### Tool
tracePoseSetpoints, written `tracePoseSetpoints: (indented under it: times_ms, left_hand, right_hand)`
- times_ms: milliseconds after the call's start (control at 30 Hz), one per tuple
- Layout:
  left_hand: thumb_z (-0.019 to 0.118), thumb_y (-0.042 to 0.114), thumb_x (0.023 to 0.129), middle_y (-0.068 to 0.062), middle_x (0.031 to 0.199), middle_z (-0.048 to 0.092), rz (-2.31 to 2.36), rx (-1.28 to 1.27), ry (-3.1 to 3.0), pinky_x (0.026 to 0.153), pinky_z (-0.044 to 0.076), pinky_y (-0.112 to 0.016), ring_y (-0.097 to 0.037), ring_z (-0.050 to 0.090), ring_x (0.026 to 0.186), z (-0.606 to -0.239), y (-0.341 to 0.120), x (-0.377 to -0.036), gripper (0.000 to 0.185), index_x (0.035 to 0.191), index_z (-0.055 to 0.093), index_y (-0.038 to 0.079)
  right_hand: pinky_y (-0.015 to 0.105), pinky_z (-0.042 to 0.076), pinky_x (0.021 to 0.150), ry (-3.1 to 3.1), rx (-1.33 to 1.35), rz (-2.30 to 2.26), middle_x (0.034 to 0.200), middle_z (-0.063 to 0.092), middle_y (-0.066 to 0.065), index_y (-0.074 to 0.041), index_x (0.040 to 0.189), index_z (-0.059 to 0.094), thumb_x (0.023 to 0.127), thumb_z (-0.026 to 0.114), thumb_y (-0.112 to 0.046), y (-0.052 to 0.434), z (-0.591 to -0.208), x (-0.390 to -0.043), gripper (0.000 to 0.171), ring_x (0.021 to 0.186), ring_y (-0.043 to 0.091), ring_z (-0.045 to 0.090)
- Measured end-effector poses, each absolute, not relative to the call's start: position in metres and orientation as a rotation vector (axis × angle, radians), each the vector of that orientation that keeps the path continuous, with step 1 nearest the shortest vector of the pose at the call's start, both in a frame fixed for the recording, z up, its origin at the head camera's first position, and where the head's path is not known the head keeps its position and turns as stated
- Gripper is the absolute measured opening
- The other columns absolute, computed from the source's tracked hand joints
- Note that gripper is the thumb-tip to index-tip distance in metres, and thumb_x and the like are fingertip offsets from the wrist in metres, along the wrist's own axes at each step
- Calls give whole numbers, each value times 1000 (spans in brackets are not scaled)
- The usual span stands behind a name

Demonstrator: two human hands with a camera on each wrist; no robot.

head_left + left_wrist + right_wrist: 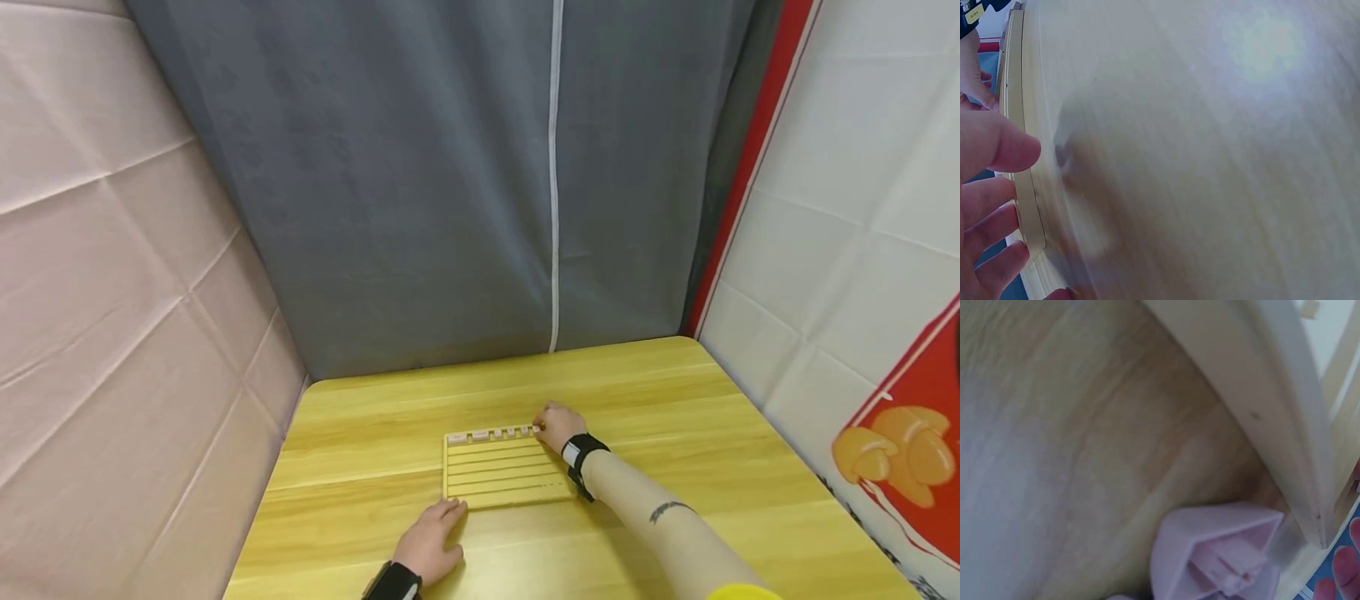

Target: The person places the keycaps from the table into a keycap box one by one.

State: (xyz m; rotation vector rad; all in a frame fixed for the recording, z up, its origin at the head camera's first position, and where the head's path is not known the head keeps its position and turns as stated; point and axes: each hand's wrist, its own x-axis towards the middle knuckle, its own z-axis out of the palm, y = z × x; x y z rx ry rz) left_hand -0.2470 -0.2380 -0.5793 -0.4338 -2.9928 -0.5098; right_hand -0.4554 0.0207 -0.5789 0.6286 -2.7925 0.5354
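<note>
One worktop [337, 442], one slotted tray [498, 478], at least six pink keycaps [480, 436], two black wristbands [589, 444], one grey curtain [420, 208] and two pale side walls [127, 250] show.

On table [360, 467]: board [498, 477] | along board's far edge: keycaps [480, 436] | near-left corner: left hand [430, 540] | far-right corner: right hand [559, 425] | behind table: curtain [420, 208]

The flat, rectangular wooden tray [495, 478] is pale yellow, ruled with parallel darker lines. The small, blocky plastic keycaps [480, 436] are pale pink. The broad, yellow wood-grain surface [360, 442] carries lighter and browner streaks. Black strap wristbands [586, 452] show white patches; the cloth sleeve [742, 592] is bright yellow. The hanging fabric curtain [405, 192] is slate grey with one white stripe [554, 192]. Left sheeting [97, 275] is pinkish; right sheeting [832, 208] white, with red printing [922, 517] and orange shapes [896, 450].
</note>
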Motion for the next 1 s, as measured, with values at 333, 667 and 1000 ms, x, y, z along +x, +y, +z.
tracePoseSetpoints:
  times_ms: [333, 667, 1000]
  left_hand:
    - [68, 18, 76, -11, 136, 54, -511, -448, -2990, 99, 43, -53, -36, 47, 127, -574, -235, -246, 61, 135, 56, 6]
    - [69, 19, 77, -13, 135, 55, -502, -448, -2973, 99, 43, -53, -37, 49, 125, -575, -238, -244, 60, 134, 57, 6]
    - [68, 17, 76, -14, 134, 55, -545, -455, -2945, 100, 42, -54, -37, 49, 124, -581, -239, -243, 60, 133, 57, 4]
  right_hand:
    - [32, 51, 56, -2772, 622, 539, 82, 57, -5, -22, 91, 78, 79, 80, -23, 25, -582, -457, 12, 68, 14, 58]
    - [45, 53, 82, -2943, 631, 799, 110, 66, 13, -7, 109, 74, 88, 70, -18, 59, -545, -467, 25, 99, 31, 63]
    - [42, 53, 80, -3111, 737, 719, 99, 69, 10, -2, 100, 75, 87, 70, -9, 118, -543, -457, 15, 91, 28, 63]
